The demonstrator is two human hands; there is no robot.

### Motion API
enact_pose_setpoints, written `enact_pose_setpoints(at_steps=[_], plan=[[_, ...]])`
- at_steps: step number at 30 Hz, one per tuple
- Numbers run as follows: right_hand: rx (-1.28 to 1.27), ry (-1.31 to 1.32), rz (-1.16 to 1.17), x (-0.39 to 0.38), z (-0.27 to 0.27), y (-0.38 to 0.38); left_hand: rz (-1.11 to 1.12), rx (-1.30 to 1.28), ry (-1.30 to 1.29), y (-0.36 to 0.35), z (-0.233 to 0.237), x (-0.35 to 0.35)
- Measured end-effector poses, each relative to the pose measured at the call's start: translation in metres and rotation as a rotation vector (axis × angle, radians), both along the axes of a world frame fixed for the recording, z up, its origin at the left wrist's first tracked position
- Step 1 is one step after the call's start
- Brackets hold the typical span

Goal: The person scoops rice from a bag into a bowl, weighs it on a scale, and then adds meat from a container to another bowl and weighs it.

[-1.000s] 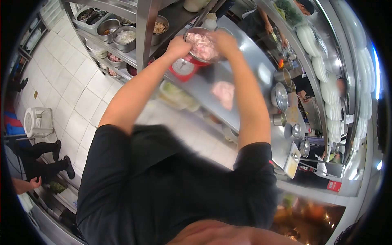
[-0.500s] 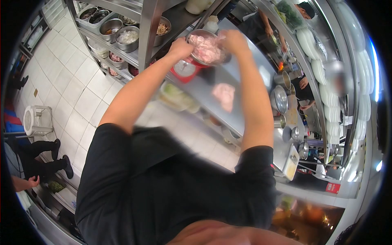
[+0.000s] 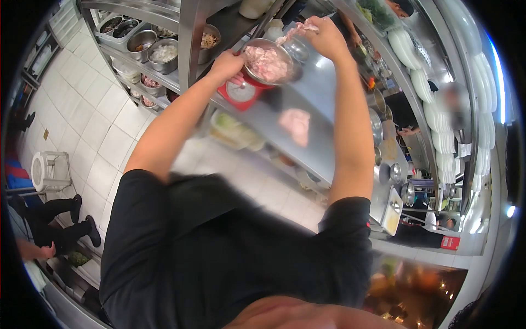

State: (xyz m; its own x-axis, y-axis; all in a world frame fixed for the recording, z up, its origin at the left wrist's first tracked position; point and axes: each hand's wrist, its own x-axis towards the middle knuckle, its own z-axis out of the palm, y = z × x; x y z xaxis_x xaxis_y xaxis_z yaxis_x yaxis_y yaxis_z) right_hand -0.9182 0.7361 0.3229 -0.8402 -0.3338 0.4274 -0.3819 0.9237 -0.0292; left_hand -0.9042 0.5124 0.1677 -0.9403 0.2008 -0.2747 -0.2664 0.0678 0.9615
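A steel bowl full of pale pink raw meat sits above a red dial scale on the steel counter. My left hand is closed on the bowl's left rim. Up to the right of the bowl, my right hand pinches a strip of meat that hangs toward the bowl's far rim. A bag-like pink lump lies on the counter nearer to me.
At the left, a steel shelf rack holds food bowls. White plates are stacked at the right. A white stool stands on the tiled floor. Other people are at the far left and beyond the counter.
My right hand has moved up and away from the bowl, lifting a strip of meat out. My left hand stays at the rim. The view has shifted slightly.
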Motion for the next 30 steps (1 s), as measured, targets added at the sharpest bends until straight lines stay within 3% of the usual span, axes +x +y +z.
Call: enact_pose_setpoints(at_steps=[2, 4, 5, 7, 8, 10, 14, 18, 20, 21, 23, 24, 26, 28, 30], plan=[[-0.050, 0.006, 0.045, -0.003, -0.003, 0.003, 0.014, 0.011, -0.021, -0.006, 0.003, 0.002], [-0.289, -0.243, 0.026, -0.005, -0.005, 0.007, 0.022, 0.048, -0.029, -0.010, 0.000, 0.005], [-0.290, -0.245, 0.024, -0.005, -0.006, 0.008, 0.033, 0.085, -0.030, -0.013, -0.001, 0.006], [-0.685, -0.402, 0.014, -0.007, -0.012, 0.010, 0.045, 0.122, -0.032, -0.018, -0.006, 0.006], [-0.686, -0.405, 0.014, -0.008, -0.015, 0.011, 0.048, 0.131, -0.041, -0.019, -0.009, 0.006], [-1.094, -0.505, 0.113, -0.008, -0.019, 0.010, 0.054, 0.140, -0.050, -0.021, -0.011, 0.007], [-1.321, -0.543, 0.162, -0.011, -0.033, 0.006, 0.064, 0.137, -0.063, -0.025, -0.013, 0.008], [-1.109, -0.377, 0.035, -0.013, -0.061, -0.004, 0.056, 0.122, -0.068, -0.024, -0.013, 0.008], [-0.780, -0.334, -0.090, -0.020, -0.081, -0.004, 0.037, 0.122, -0.060, -0.021, -0.017, 0.008], [-0.780, -0.324, -0.093, -0.019, -0.089, -0.005, 0.030, 0.120, -0.055, -0.019, -0.017, 0.008], [-0.367, -0.244, -0.132, -0.015, -0.101, -0.009, 0.017, 0.111, -0.040, -0.015, -0.017, 0.010], [-0.367, -0.240, -0.131, -0.016, -0.103, -0.008, 0.011, 0.102, -0.034, -0.014, -0.015, 0.012], [-0.224, -0.369, -0.018, -0.019, -0.107, -0.009, 0.009, 0.099, -0.025, -0.012, -0.012, 0.013], [-0.147, -0.314, 0.071, -0.015, -0.107, -0.019, 0.007, 0.104, -0.026, -0.011, -0.011, 0.014], [0.188, -0.132, 0.193, 0.004, -0.103, -0.032, 0.009, 0.114, -0.033, -0.010, -0.009, 0.014]])
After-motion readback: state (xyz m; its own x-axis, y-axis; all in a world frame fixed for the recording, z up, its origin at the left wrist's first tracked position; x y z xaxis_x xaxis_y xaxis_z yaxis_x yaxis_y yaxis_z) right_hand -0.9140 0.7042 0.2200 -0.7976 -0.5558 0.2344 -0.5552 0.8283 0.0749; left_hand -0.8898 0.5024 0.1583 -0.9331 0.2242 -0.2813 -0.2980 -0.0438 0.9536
